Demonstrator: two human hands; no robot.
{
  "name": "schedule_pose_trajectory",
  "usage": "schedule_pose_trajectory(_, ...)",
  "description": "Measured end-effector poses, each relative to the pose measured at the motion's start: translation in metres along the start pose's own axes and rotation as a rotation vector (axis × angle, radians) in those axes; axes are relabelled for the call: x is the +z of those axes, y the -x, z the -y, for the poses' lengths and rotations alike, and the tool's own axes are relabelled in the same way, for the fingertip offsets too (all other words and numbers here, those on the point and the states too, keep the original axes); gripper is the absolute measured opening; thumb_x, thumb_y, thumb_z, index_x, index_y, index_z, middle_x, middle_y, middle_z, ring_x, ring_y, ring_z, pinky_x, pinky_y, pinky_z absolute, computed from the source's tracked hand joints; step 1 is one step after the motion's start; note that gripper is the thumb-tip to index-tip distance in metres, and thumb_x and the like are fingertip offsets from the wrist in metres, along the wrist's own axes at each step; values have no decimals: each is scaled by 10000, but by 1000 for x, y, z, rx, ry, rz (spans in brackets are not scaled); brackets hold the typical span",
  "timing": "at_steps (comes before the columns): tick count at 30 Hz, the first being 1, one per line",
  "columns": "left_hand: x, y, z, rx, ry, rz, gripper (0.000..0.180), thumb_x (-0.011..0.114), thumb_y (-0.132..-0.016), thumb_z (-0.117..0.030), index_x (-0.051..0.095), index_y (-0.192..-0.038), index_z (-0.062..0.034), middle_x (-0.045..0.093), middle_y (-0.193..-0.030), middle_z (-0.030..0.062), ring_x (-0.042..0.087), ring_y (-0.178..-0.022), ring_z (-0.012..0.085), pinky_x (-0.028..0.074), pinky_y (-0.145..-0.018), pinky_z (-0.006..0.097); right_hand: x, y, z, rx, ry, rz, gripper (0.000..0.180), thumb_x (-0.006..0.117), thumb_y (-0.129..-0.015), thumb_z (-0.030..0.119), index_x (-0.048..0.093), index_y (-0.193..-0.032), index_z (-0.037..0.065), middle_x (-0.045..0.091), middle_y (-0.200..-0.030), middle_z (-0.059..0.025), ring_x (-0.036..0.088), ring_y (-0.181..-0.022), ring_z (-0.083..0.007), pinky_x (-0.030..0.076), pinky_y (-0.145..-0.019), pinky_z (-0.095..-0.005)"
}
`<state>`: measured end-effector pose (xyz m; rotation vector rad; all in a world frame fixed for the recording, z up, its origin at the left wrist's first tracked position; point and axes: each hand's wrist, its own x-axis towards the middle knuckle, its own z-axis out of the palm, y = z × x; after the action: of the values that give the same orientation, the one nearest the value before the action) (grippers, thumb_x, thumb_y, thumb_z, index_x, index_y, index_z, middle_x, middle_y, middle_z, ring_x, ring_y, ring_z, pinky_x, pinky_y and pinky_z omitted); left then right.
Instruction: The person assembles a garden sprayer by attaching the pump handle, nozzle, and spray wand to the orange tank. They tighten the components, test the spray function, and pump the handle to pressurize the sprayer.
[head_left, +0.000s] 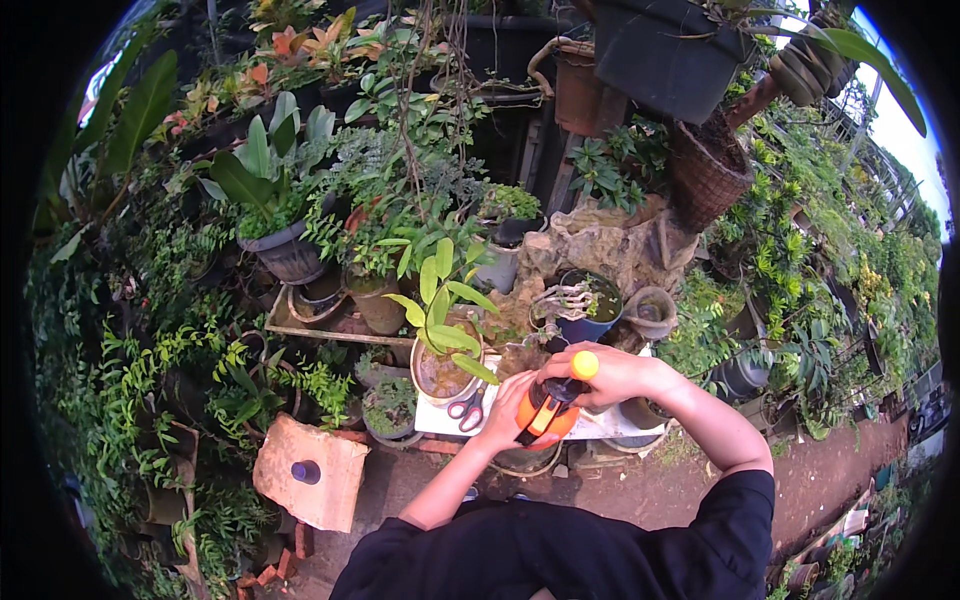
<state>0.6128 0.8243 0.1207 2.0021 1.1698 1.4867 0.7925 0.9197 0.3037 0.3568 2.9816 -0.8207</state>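
Observation:
An orange pump sprayer (560, 428) with a black top stands upright in front of my body. My left hand (508, 408) is wrapped against the sprayer's left side. Over its black top, my right hand (622, 376) is closed, with a round yellow part (584, 365) showing above the fingers. Scissors (466, 411) with dark handles lie on the white board (432, 418), just left of my left hand. Beyond them stands a light round pot (424, 375) holding a broad-leaved plant (437, 310). My right fingertips are partly hidden.
Behind my hands sit a dark blue pot (597, 325) with pale roots and a rough rock (590, 245). At left, a stone slab (330, 490) bears a small purple-capped item (305, 471). A black planter (668, 62) and woven basket (708, 175) are overhead right.

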Motion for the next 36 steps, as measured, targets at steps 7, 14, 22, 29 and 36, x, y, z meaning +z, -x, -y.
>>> schedule_pose_trajectory(7,-3,-5,-13,-2,-32,-2,832,871,-588,-266,522,-1301,-16,549,-1320,155,516,-1231,334,400,-1072,455,-1,13,29,132,129,-200,664,759,-759,256,495,-1363,179,560,-1278,-96,479,-1217,-358,399,-1047,-477)
schedule_pose_trajectory(14,-13,-15,-13,-92,126,134,868,870,-599,-277,497,-1347,-43,486,-1393,155,505,-1274,326,413,-1078,443,-6,15,29,189,338,-92,744,752,-715,251,478,-1404,186,542,-1321,-92,505,-1185,-369,475,-993,-464)
schedule_pose_trajectory(22,-7,-10,-18,-167,-17,83,905,866,-602,-327,472,-1378,-79,467,-1399,155,464,-1306,343,385,-1093,462,28,16,39,385,67,-242,827,691,-796,273,290,-1475,25,312,-1444,-289,536,-1179,-456,485,-988,-497)
schedule_pose_trajectory(29,9,-11,-27,-300,-73,-53,971,905,-543,-325,455,-1368,-84,454,-1351,150,470,-1275,356,412,-1061,460,51,4,44,673,-304,-407,819,791,-763,385,397,-1368,-1,582,-1104,-192,688,-903,-252,589,-646,-319)
schedule_pose_trajectory(36,-3,-16,-11,-181,55,58,954,900,-570,-395,486,-1351,-35,493,-1355,141,453,-1289,344,381,-1090,446,40,5,23,581,-460,-333,603,703,-729,-28,486,-1290,15,646,-1133,-160,626,-1086,-233,477,-992,-358)
